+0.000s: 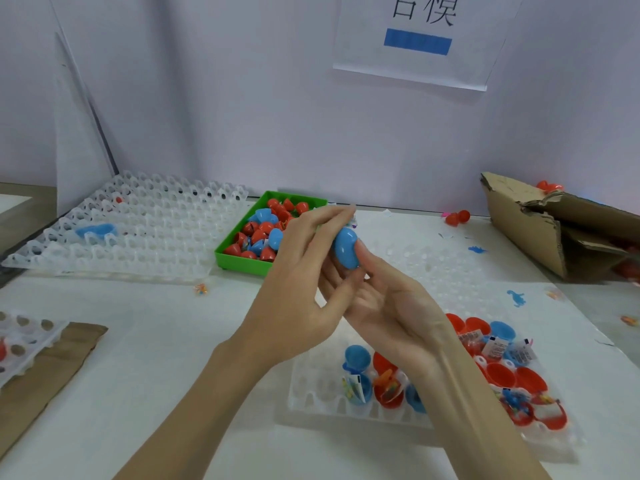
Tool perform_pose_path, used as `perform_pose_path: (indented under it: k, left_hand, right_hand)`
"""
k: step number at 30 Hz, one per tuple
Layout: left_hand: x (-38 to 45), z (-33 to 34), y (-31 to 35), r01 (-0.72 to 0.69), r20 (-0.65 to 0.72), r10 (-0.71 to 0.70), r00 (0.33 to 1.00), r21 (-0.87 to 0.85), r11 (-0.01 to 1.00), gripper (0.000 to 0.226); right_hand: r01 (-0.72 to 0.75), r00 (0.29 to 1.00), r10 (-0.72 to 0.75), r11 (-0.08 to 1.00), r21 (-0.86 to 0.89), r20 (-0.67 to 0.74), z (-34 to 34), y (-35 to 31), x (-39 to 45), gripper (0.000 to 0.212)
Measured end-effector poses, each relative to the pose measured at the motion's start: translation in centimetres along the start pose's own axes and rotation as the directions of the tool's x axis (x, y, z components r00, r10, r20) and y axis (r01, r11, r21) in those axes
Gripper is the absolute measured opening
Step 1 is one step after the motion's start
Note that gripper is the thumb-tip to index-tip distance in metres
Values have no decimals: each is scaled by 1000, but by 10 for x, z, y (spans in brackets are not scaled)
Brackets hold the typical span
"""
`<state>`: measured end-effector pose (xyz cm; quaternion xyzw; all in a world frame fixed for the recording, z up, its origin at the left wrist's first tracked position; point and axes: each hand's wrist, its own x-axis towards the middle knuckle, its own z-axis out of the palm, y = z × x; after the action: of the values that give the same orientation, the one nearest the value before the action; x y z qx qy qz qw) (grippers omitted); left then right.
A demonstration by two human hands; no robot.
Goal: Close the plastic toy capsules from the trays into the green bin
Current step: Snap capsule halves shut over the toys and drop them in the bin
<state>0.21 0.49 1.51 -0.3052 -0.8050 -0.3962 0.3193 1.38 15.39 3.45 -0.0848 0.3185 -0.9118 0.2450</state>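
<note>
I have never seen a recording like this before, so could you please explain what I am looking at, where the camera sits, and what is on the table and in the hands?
There is no machine here: the single picture comes from a camera worn on a person's head, looking forward and down at their own two bare hands.

The left hand and right hand meet in the middle and together hold a blue capsule, apparently pressing it shut.

On the white table lie several things. Nearest, under the right forearm, a clear tray holds open red and blue capsule halves with small toys and paper slips. Farther back, a green bin contains closed red and blue capsules. Left of it lies a large, mostly empty clear tray. A torn cardboard box sits at the right.
</note>
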Motion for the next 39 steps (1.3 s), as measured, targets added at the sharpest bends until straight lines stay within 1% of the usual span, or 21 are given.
perform_pose_path:
  k: [2,3,5,8,10,11,13,16,20,22,24,26,27,29,31,33,35,36,37,38,39]
  left_hand:
    - [0,-2,-3,-54,-18,55,998,61,997,54]
    - [1,-2,-4,-52,-26,54,998,58,997,51]
    - [1,-2,-5,4,-25,-4,1000,-19,1000,47]
    - [3,-3,-4,137,12,-138,990,-211,968,46]
    - [5,-6,-4,194,54,-186,981,-290,937,46]
    - [5,-7,-4,199,69,-187,980,-296,934,47]
    - [4,-8,-6,169,74,-154,985,-269,948,48]
    - [3,-8,-9,63,38,-57,998,-185,981,48]
    - [0,-6,-13,-87,9,87,996,-19,996,48]
    - [1,-7,-15,-129,15,128,992,21,991,48]
    - [3,-9,-17,-143,41,140,989,63,988,48]
    - [4,-8,-16,-90,63,86,994,66,994,49]
    - [4,-7,-16,-39,70,36,997,40,998,49]
    - [4,-5,-15,76,85,-71,994,-51,996,48]
    - [4,-4,-15,186,112,-171,979,-151,971,42]
    - [4,-5,-15,311,175,-269,947,-297,903,38]
    - [4,-6,-16,415,267,-323,908,-467,781,37]
    - [4,-6,-16,441,298,-328,896,-516,735,37]
    - [4,-5,-16,448,303,-332,893,-529,721,37]
    - [4,-4,-16,439,271,-346,898,-514,737,36]
    - [4,-3,-16,409,192,-362,912,-477,778,34]
  right_hand:
    - [28,1000,-28,997,-70,-4,0,1,0,48]
    - [45,999,-46,993,-113,-14,0,2,0,47]
    - [93,993,-105,975,-202,-48,-1,3,0,44]
    - [172,974,-211,929,-327,-87,0,2,0,38]
    - [218,940,-312,862,-458,-139,0,2,-1,32]
    - [235,919,-364,818,-525,-155,0,3,-1,30]
    - [259,889,-432,745,-615,-149,0,7,-1,27]
    - [288,856,-499,677,-678,-135,2,11,-1,22]
    - [338,837,-537,662,-668,-108,5,13,-2,21]
    - [349,827,-548,675,-650,-126,4,14,-2,22]
    - [330,835,-526,715,-616,-162,3,13,-1,24]
    - [308,835,-510,744,-594,-206,3,13,0,28]
    - [300,824,-520,736,-606,-224,2,14,2,28]
    - [281,806,-542,705,-651,-240,1,14,3,26]
    - [270,822,-514,731,-627,-245,0,12,3,25]
    - [248,858,-441,805,-539,-263,-2,8,1,26]
    - [201,900,-337,883,-425,-275,-2,3,0,34]
    - [178,923,-285,913,-368,-259,-1,2,-1,39]
    - [163,940,-247,932,-324,-236,-1,0,-1,43]
    - [157,950,-225,942,-296,-215,-2,-1,-1,46]
    - [159,955,-220,945,-284,-200,-2,-2,-1,47]
